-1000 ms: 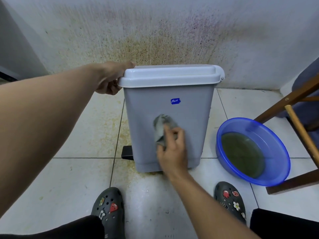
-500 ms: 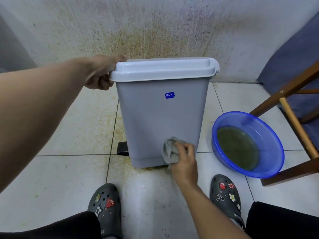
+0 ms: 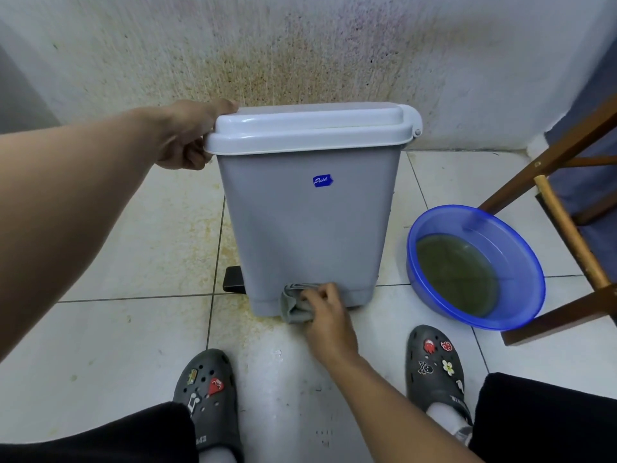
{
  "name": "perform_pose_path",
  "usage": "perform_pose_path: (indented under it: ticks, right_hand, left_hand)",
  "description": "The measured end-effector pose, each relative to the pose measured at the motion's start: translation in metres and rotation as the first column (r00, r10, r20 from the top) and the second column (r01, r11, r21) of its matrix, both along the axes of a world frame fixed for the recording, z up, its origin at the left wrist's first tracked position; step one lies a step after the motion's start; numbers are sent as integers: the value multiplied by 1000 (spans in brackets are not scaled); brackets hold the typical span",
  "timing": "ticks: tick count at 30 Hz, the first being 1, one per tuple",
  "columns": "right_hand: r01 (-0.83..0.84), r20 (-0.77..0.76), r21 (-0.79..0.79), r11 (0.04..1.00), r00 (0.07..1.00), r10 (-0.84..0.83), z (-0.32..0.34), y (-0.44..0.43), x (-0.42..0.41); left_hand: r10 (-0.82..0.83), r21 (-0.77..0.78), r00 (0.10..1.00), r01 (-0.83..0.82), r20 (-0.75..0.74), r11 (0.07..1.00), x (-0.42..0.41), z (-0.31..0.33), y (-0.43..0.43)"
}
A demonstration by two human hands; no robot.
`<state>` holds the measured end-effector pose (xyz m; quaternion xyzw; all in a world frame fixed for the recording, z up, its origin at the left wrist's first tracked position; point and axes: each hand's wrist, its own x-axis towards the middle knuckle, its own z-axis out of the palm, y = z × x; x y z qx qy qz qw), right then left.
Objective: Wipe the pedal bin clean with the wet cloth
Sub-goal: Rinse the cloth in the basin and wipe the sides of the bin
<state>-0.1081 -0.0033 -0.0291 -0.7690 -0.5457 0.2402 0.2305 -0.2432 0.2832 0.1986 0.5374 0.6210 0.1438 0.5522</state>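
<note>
Upper left of the frame, the left hand (image 3: 190, 142) grips the left edge of the white lid (image 3: 310, 128), fingers curled under it. The grey pedal bin (image 3: 307, 235) stands centre frame on the tiled floor. At its bottom front edge, the right hand (image 3: 329, 320) presses the bunched cloth (image 3: 292, 304), fingers curled over it. 1 blue basin (image 3: 494, 228) of murky water sits right.
</note>
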Motion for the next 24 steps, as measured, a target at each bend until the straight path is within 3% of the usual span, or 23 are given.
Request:
perform_pose_path:
  ticks: [4, 6, 9, 14, 20, 24]
  right_hand:
    - [-196, 38, -49, 979, 979, 198, 1, 1, -11]
    - [-129, 16, -23, 991, 991, 130, 0, -1, -6]
    - [108, -75, -15, 994, 991, -109, -3, -7, 17]
    - [333, 7, 118, 936, 942, -336, 6, -16, 69]
    - [360, -32, 339, 869, 928, -372, 28, 2, 89]
    - [361, -74, 523, 772, 921, -381, 68, 36, 84]
  left_hand:
    - [-18, -13, 1000, 18, 12, 1000, 0, 0, 2]
    - [-23, -24, 1000, 23, 16, 999, -1, 0, 4]
    - [-30, -32, 999, 30, 17, 999, -3, -3, 6]
    - [-38, -11, 999, 38, -4, 999, -3, -1, 6]
    - [-30, 3, 999, 30, -13, 1000, -2, -1, 4]
    - [-35, 21, 999, 35, -21, 999, -2, 0, 2]
